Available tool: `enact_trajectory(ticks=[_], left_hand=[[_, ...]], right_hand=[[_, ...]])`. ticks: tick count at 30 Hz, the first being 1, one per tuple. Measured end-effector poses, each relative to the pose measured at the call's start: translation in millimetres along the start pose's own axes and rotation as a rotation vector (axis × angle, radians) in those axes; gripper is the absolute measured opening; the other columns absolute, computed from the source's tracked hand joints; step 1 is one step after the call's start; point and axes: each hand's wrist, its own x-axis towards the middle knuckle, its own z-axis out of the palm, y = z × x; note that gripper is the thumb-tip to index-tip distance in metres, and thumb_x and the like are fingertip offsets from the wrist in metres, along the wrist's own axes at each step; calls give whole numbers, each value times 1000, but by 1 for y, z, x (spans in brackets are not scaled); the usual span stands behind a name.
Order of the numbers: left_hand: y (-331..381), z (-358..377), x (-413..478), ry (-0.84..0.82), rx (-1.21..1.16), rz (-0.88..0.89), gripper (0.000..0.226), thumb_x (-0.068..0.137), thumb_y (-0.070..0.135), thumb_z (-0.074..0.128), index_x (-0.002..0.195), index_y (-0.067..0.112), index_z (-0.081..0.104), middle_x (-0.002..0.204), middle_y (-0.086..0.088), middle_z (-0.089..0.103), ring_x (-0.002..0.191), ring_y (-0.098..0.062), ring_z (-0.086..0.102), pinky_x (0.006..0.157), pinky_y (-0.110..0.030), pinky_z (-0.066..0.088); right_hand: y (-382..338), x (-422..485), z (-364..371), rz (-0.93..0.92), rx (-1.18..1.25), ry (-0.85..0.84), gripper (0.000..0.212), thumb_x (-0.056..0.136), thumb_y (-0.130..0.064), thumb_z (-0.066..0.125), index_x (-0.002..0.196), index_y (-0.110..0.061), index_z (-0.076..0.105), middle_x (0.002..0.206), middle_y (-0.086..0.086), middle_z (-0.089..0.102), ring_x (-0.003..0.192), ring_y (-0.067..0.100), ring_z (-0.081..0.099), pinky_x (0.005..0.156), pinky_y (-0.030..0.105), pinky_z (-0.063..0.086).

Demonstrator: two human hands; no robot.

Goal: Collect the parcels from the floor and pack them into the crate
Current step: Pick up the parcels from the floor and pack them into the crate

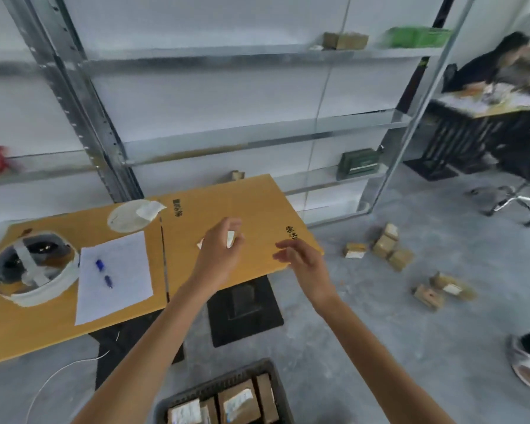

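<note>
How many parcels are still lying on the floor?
6. One parcel beside the table, three parcels clustered right of it, two parcels farther right. Blur may hide others.

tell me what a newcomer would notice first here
Two bare arms reach mid-frame: the left hand holds a small white slip in its grip over the brown cardboard sheet, with the right hand open beside it. Brown parcels lie scattered on the grey floor to the right. A dark crate at the bottom edge already holds several.
</note>
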Motion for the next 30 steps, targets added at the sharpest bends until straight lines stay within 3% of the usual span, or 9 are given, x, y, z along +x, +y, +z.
enact_trajectory(ticks=[3, 8, 13, 17, 21, 25, 30], left_hand=[[32, 52, 14, -29, 41, 82, 29, 94, 22, 48, 123, 21, 51, 121, 9, 54, 116, -6, 46, 93, -20, 31], [78, 158, 42, -102, 24, 90, 31, 94, 25, 46, 125, 29, 46, 126, 14, 48, 124, -7, 39, 95, -20, 29], [124, 262, 78, -124, -11, 52, 34, 95, 30, 45, 129, 29, 42, 132, 11, 44, 127, -9, 35, 98, -22, 29], [156, 323, 101, -128, -20, 54, 40, 95, 29, 46, 134, 26, 39, 135, 9, 41, 123, -1, 31, 97, -19, 24], [172, 358, 127, -145, -1, 58, 43, 95, 29, 47, 136, 23, 37, 140, 5, 38, 130, -8, 29, 99, -20, 23], [172, 373, 162, -128, -21, 40, 42, 95, 29, 47, 135, 22, 38, 139, 5, 39, 131, -10, 30, 97, -20, 24], [155, 397, 211, -137, -21, -21, 40, 95, 29, 47, 134, 21, 40, 137, 2, 42, 130, -14, 33, 98, -24, 26]], right_hand=[[8, 7, -67, -12, 8, 54, 23, 96, 2, 41, 98, -3, 64, 92, 14, 68, 85, 18, 66, 83, 24, 51], [39, 30, -196, 32, -7, 166, 28, 96, 3, 42, 90, -14, 64, 84, 7, 69, 71, -3, 65, 66, 10, 46], [66, 66, -323, 81, -16, 250, 23, 96, 5, 41, 96, 0, 64, 89, 14, 67, 65, -4, 65, 62, 6, 46], [77, 91, -402, 136, -43, 325, 25, 97, -2, 42, 94, -9, 65, 91, 13, 71, 76, 6, 67, 68, 13, 46], [90, 111, -450, 176, -3, 416, 27, 98, -3, 40, 93, -12, 65, 94, 16, 69, 81, 17, 66, 68, 14, 46], [102, 135, -468, 204, 23, 451, 27, 98, -4, 40, 93, -12, 65, 91, 12, 69, 74, 6, 66, 61, 7, 45], [116, 176, -474, 271, 41, 435, 24, 98, -5, 41, 98, -9, 65, 89, 9, 70, 77, 10, 66, 66, 17, 45]])
